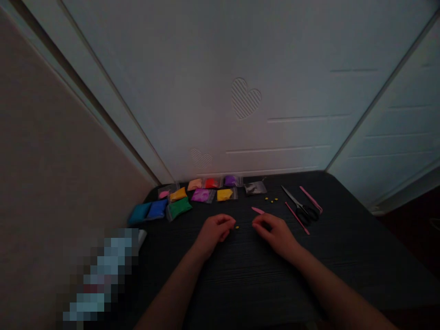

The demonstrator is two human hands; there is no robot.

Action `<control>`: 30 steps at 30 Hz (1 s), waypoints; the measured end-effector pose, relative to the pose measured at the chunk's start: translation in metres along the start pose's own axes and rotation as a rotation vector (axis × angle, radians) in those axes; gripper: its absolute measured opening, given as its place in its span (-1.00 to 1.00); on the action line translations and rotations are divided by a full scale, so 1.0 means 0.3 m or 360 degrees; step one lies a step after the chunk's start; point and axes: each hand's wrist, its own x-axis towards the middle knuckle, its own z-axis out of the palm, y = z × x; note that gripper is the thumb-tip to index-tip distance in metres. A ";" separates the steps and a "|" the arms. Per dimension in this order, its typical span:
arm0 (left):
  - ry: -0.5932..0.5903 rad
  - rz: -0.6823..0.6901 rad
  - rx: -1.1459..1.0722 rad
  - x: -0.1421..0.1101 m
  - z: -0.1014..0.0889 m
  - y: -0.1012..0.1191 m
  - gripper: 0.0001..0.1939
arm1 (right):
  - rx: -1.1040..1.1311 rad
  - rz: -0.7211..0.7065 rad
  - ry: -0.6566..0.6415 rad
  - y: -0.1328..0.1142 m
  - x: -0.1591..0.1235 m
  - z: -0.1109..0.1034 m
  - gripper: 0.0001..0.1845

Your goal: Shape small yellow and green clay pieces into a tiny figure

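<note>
My left hand [217, 230] is closed near the middle of the dark table, thumb and fingers drawn together. Just right of its fingertips is a tiny yellow piece [237, 227]; whether the fingers touch it is unclear. Across a gap, my right hand [273, 230] is curled with thumb and index finger pinched; anything between them is too small to make out. A pink blade-shaped tool [257, 210] sticks out from behind this hand, and I cannot tell whether it is held or lying. Several small yellow pieces [272, 201] lie beyond the right hand.
Black-handled scissors [302, 208], a thin pink stick tool [297, 218] and pink tweezers [311, 200] lie at right. Small bags of coloured material, including green [180, 208] and yellow [225, 195], cover the back left. A white wall panel [206, 114] borders the table [237, 284] behind.
</note>
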 end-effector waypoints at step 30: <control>-0.0455 -0.0480 -0.0587 -0.070 -0.011 0.046 -0.81 | -0.0239 -0.0856 0.0163 -0.027 -0.032 0.058 -0.71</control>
